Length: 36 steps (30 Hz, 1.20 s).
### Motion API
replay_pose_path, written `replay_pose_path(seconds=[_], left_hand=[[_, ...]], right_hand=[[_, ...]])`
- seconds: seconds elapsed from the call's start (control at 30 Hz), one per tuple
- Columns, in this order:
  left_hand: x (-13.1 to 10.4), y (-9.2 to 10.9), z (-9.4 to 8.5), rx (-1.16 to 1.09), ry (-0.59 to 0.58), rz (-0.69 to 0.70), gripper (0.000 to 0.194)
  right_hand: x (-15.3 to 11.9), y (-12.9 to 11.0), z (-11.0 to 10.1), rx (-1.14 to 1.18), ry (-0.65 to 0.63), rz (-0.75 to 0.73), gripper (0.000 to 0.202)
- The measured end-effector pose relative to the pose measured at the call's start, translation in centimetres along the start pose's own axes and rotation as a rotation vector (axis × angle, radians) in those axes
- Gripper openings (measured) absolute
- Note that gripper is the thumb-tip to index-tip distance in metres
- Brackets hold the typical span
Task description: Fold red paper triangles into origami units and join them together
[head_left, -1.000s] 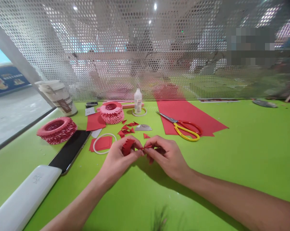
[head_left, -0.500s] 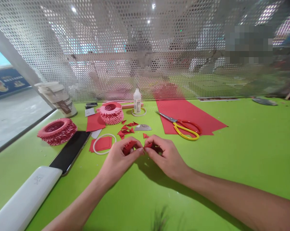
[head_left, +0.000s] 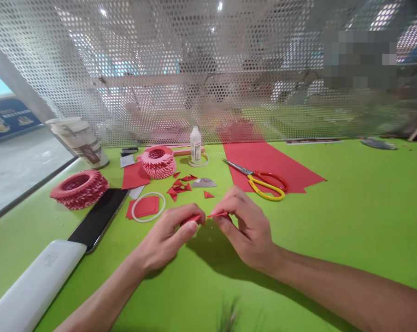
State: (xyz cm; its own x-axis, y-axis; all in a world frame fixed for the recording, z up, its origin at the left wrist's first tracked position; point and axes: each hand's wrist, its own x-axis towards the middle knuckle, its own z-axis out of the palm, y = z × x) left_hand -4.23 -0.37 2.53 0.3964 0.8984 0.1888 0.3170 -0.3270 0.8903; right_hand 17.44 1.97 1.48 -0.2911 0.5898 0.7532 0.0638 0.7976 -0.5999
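A: Head view, change?
B: Left hand [head_left: 170,236] and right hand [head_left: 251,226], newly apart; holdings separate. Left: folded red paper [head_left: 193,219], gripped. Right: red paper piece [head_left: 220,215], pinched.
A: Nearby?
B: Loose red triangles [head_left: 178,188], beyond the hands.

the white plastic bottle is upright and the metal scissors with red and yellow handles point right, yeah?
The metal scissors with red and yellow handles point left, not right, in the head view; the white plastic bottle is upright.
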Motion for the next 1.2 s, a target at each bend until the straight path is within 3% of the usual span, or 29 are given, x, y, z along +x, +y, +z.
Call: replay_pose_path(seconds=[0.7, 1.03, 1.2], left_hand=[[-0.3, 0.08, 0.23, -0.049, -0.06, -0.022, 0.033], [0.11, 0.22, -0.01, 0.024, -0.154, 0.023, 0.049], [0.08, 0.32, 0.04, 0.034, -0.139, 0.015, 0.053]], right_hand=[[-0.5, -0.13, 0.11, -0.002, -0.084, -0.072, 0.02], [-0.78, 0.32, 0.14, -0.021, -0.112, -0.004, 0.017], [-0.66, 0.22, 0.19, 0.006, -0.128, 0.017, 0.015]])
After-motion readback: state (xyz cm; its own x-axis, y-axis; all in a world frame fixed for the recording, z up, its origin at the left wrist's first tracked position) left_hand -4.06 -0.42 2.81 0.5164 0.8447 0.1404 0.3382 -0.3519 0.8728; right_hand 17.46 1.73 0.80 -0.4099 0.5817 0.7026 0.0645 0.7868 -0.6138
